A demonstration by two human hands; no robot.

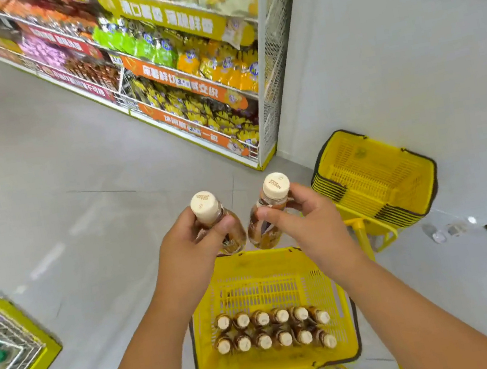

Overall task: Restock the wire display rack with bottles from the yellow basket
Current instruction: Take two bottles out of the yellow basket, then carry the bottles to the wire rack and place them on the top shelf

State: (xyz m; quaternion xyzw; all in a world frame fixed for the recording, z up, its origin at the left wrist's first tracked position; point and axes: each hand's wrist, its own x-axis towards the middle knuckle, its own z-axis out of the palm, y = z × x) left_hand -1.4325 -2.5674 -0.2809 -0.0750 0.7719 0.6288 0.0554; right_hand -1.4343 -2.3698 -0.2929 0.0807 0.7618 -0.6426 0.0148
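Two bottles are up out of the yellow basket [264, 280], one in each hand, in the single head view. The left hand [190, 251] has its fingers and thumb curled round the neck and shoulder of the left bottle [227, 229]; the right hand [303, 222] pinches the right bottle [263, 226] just under its cream cap. Both bottles hang above the basket's far rim, near each other but apart.

Each bottle's long axis runs roughly upright, cap toward the camera and base toward the floor, and the two lean a little so their caps splay outward. Twelve more bottles [273, 329] stand in two rows at the near end of the basket, caps up.

A wire rack [2, 347] shows at the lower left, probably the destination, though I cannot be sure. To carry well, I would keep both grips low on the shoulders rather than on the caps, hold the bottles upright and apart so they do not knock, and turn toward the rack before lowering them base first.
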